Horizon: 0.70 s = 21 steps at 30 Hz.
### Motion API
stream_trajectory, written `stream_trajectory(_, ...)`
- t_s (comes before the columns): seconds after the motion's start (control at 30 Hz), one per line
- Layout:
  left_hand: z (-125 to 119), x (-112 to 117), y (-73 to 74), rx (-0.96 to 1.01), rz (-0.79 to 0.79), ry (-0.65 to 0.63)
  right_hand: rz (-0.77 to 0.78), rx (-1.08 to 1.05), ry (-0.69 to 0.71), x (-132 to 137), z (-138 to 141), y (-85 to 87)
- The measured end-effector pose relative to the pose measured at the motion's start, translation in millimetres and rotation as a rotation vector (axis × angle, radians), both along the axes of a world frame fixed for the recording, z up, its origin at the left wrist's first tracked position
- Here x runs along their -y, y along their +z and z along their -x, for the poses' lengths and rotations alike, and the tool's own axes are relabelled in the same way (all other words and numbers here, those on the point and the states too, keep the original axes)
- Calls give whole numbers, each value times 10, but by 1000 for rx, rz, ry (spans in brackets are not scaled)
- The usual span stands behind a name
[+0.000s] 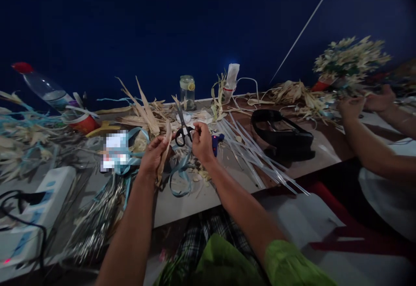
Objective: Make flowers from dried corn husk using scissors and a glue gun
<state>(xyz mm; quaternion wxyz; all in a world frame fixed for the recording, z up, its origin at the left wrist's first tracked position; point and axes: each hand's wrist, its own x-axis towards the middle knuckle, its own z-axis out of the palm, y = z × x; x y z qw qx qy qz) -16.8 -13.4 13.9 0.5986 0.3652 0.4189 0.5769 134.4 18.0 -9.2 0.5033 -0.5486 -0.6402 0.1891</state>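
Over the table's middle, my left hand (156, 151) pinches a strip of dried corn husk (166, 147) that hangs upright from above the fingers to below the palm. My right hand (202, 142) grips black-handled scissors (182, 132) by a finger loop, blades pointing up and apart from the husk. Under and between the hands lie a curled light blue ribbon (182, 182) and husk scraps (201, 175). A blue glue gun (216, 143), partly hidden, rests just right of my right hand.
Clear glue sticks (250, 151) and a black strapped object (282, 134) lie to the right. Beyond them are a co-worker's hands (364, 104) and a husk flower bunch (351, 60). At left are a power strip (39, 212), metal wires (97, 221) and a tilted bottle (45, 86). A jar (187, 91) stands behind.
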Motion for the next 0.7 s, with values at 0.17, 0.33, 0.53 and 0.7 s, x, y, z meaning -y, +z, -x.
stream_trajectory(0.17,-15,-37,-29,-121,108,20,-35,4,10,61,44,31)
stream_trajectory(0.33,8,-76,-108,-122,79,115,154,-524,126,-8,56,67)
stream_trajectory(0.53,1,-50,-120,-47,9,44,667,-1104,343,-135,-62,38)
stream_trajectory(0.7,19,-36,-131,-2,-14,1,837,-1076,717,-79,-144,57)
